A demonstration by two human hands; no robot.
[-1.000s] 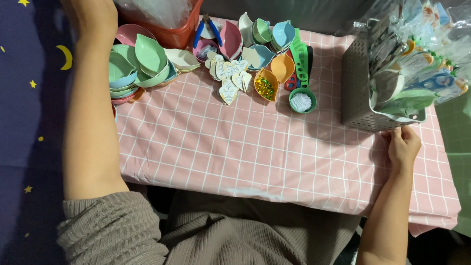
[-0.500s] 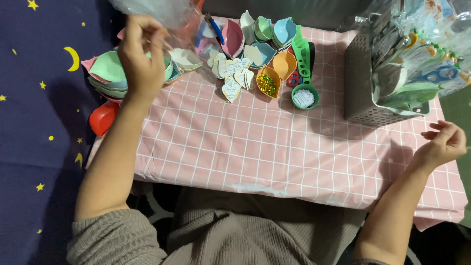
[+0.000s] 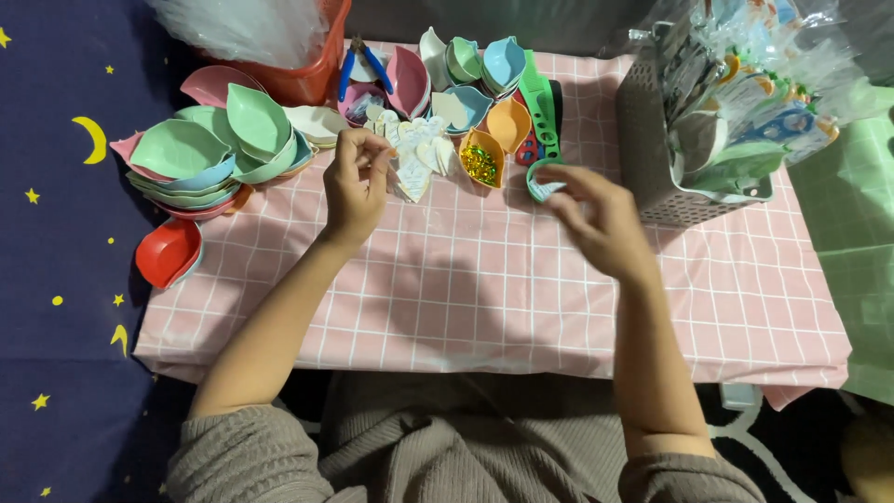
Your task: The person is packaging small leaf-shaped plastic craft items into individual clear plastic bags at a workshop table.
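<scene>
My left hand [image 3: 357, 182] hovers over the pink checked tablecloth [image 3: 484, 289], its fingertips pinched together just left of a pile of heart-shaped paper tags [image 3: 419, 158]. Whether anything thin sits between the fingers is not visible. My right hand [image 3: 601, 219] is blurred, with fingers spread and empty, right beside a green round scoop [image 3: 538, 179]. Between the two hands stands a yellow leaf-shaped dish [image 3: 480, 160] holding gold glittery bits.
Stacked pastel leaf-shaped dishes [image 3: 200, 154] sit at the left, with a red dish [image 3: 168, 251] at the table's edge. A red basket [image 3: 312, 82] of clear bags [image 3: 242, 28] and blue-handled pliers [image 3: 363, 61] stand behind. A grey basket [image 3: 647, 149] of wrapped items [image 3: 745, 102] is at right.
My left hand came away from the clear bags in the red basket down to the paper tags. My right hand swung from the table's right edge in toward the green scoop.
</scene>
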